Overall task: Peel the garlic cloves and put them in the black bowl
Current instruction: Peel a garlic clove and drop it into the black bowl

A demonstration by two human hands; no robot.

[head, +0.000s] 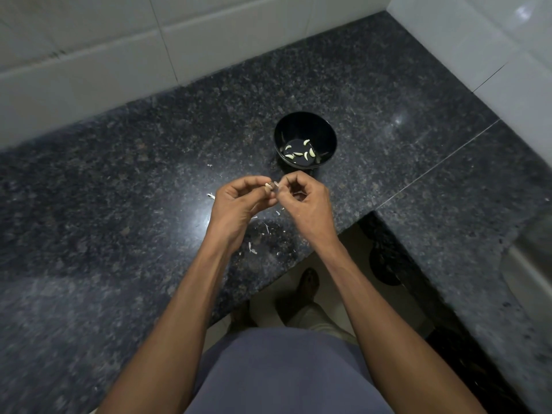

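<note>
From the head view, my left hand [239, 201] pinches a garlic clove [268, 186] over the counter [119, 174], steadying it, I judge, so my right hand [304, 198], fingertips curled on its skin, can strip it. Several peeled cloves [300, 152] lie in the black bowl [305, 121] just beyond; peel scraps [252, 248] lie below.
</note>
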